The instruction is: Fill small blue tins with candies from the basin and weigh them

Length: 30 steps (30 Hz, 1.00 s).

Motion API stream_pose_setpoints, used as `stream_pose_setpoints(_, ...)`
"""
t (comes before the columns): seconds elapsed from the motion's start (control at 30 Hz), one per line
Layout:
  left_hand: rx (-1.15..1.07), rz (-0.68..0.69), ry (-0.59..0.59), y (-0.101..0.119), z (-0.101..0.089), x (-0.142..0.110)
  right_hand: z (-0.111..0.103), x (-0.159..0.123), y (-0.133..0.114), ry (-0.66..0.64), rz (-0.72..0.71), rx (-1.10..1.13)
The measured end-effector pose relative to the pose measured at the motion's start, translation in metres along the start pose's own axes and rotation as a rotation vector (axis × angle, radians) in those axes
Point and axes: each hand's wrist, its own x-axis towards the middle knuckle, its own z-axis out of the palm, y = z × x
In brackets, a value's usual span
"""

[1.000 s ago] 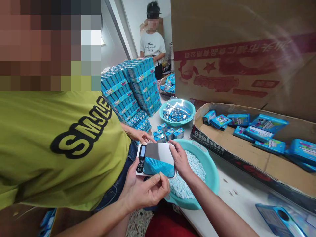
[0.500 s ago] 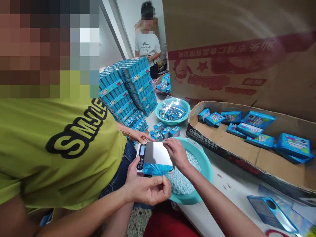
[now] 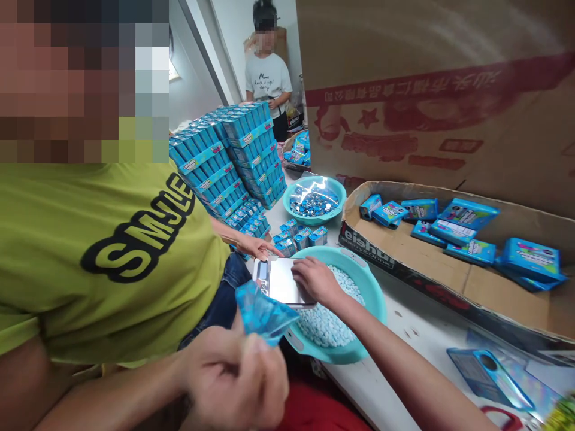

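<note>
A flat kitchen scale (image 3: 287, 278) with a bare metal plate and a small display is held over the left rim of a turquoise bowl (image 3: 380, 299) of pale blue candies (image 3: 330, 329). My right hand (image 3: 317, 280) grips the scale's right side, fingers bent over the plate. Of my left hand (image 3: 238, 322) only a sliver shows by the scale's near left; its fingers are hidden behind a co-worker's hand (image 3: 251, 377). That hand pinches a crumpled blue translucent film (image 3: 265, 314). The co-worker's other hand (image 3: 258, 244) touches the scale's far edge.
Stacked trays of blue tins (image 3: 251, 143) stand at the far left. Behind the candies are loose tins (image 3: 302, 238) and a bowl of round lids (image 3: 314, 203). A shallow carton (image 3: 426, 269) with blue packs lies right; a flat blue pack (image 3: 489, 377) is nearer. Another person (image 3: 268, 78) stands behind.
The co-worker's near hand has drawn the blue film off the scale's plate toward me, now covering my left hand. My right hand stays at the scale's right side.
</note>
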Motion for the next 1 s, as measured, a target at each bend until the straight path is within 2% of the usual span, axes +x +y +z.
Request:
stream_pose_setpoints(0.07,0.658,0.265,-0.029,0.011,0.001,-0.011,0.005,-0.01,-0.001,0.051,0.063,0.188)
stream_pose_setpoints(0.13,1.316,0.478,-0.121,0.029,0.012,-0.015,0.007,-0.02,-0.011,0.129,0.162,0.602)
stream_pose_setpoints(0.17,1.552,0.544,-0.177,0.038,0.019,-0.015,0.007,-0.024,-0.02,0.136,0.21,0.867)
stream_pose_setpoints(0.23,1.786,0.635,-0.241,0.054,0.031,-0.007,0.007,-0.027,-0.041,0.041,0.285,1.378)
stream_pose_setpoints(0.3,1.738,0.717,-0.211,0.065,0.035,0.005,0.007,-0.025,-0.061,-0.09,0.308,1.69)
stream_pose_setpoints(0.33,1.676,0.752,-0.181,0.07,0.033,0.012,0.009,-0.023,-0.069,-0.134,0.3,1.743)
stream_pose_setpoints(0.4,1.6,0.824,-0.144,0.081,0.019,0.027,0.013,-0.015,-0.08,-0.148,0.248,1.716)
stream_pose_setpoints(0.47,1.731,0.922,-0.15,0.094,-0.002,0.039,0.02,-0.005,-0.084,-0.145,0.203,1.624)
stream_pose_setpoints(0.57,2.272,1.126,-0.147,0.114,-0.034,0.05,0.034,0.013,-0.084,-0.179,0.219,1.541)
stream_pose_setpoints(0.63,2.684,1.24,-0.089,0.122,-0.05,0.052,0.042,0.023,-0.083,-0.171,0.291,1.481)
stream_pose_setpoints(0.7,3.027,1.27,-0.01,0.123,-0.061,0.051,0.047,0.029,-0.082,-0.128,0.398,1.4)
stream_pose_setpoints(0.77,3.234,1.231,0.063,0.121,-0.067,0.047,0.05,0.028,-0.08,-0.085,0.497,1.332)
stream_pose_setpoints(0.8,3.28,1.202,0.095,0.119,-0.068,0.045,0.051,0.026,-0.08,-0.091,0.528,1.322)
stream_pose_setpoints(0.87,3.251,1.182,0.091,0.116,-0.071,0.038,0.056,0.018,-0.083,-0.201,0.562,1.366)
stream_pose_setpoints(0.93,3.086,1.187,-0.018,0.113,-0.076,0.031,0.063,0.011,-0.091,-0.374,0.573,1.441)
stream_pose_setpoints(1.0,2.834,1.112,-0.161,0.109,-0.083,0.023,0.073,0.011,-0.102,-0.444,0.62,1.524)
